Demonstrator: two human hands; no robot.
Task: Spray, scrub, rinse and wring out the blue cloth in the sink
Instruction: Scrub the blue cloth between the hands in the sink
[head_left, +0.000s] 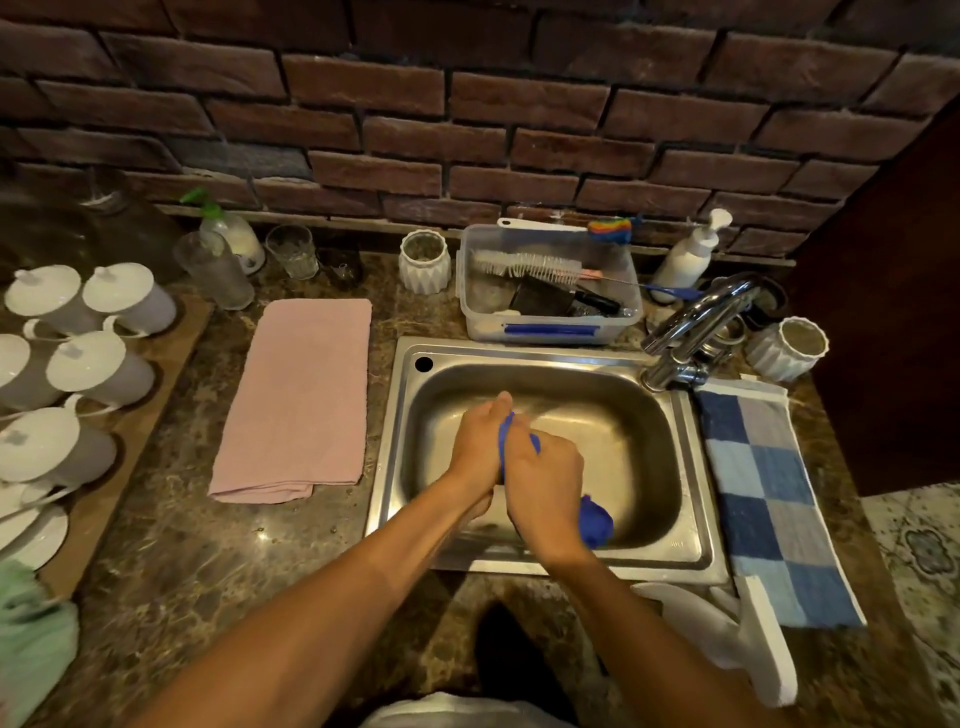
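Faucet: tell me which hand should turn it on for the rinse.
Right, probably. The faucet stands at the sink's back right corner, on the right hand's side; the left hand could hold the blue cloth.

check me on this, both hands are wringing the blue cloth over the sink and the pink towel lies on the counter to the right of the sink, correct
Not quite: the head view shows the pink towel on the counter left of the sink, not right. Both the left hand and right hand do grip the blue cloth over it.
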